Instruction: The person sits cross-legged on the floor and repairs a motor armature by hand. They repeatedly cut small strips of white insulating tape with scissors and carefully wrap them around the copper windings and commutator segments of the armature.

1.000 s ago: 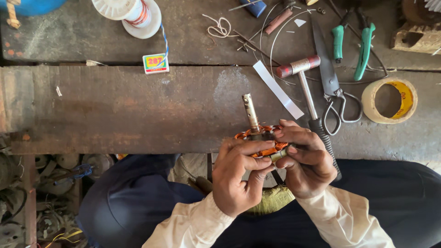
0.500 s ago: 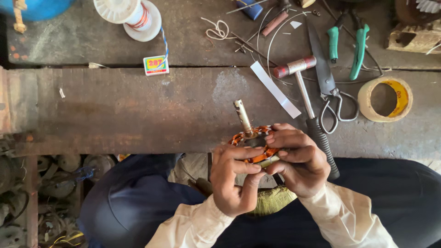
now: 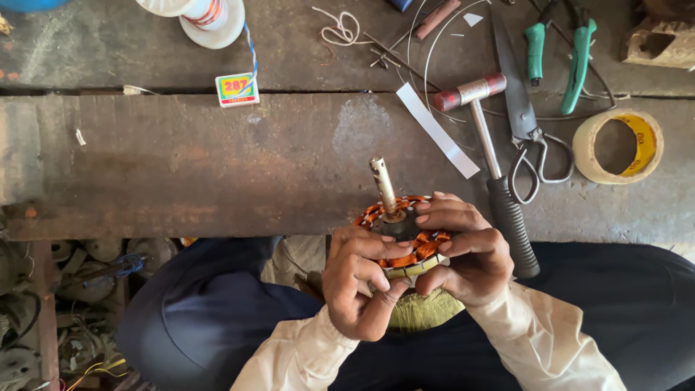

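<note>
Both hands hold a round motor stator with orange copper windings and a metal shaft that sticks up and tilts slightly left. My left hand grips its near left side, fingers curled over the windings. My right hand wraps its right side, fingertips resting on top of the coils. The stator sits above my lap, at the near edge of the worn wooden bench. A yellowish cloth bundle shows beneath the hands.
On the bench to the right lie a hammer with a black grip, scissors, green-handled pliers, a roll of tape and a white strip. A thread spool, a small box and loose wires lie further back.
The stator has shifted slightly in my hands and its shaft now leans a little more left. My fingers have moved further over the windings.
</note>
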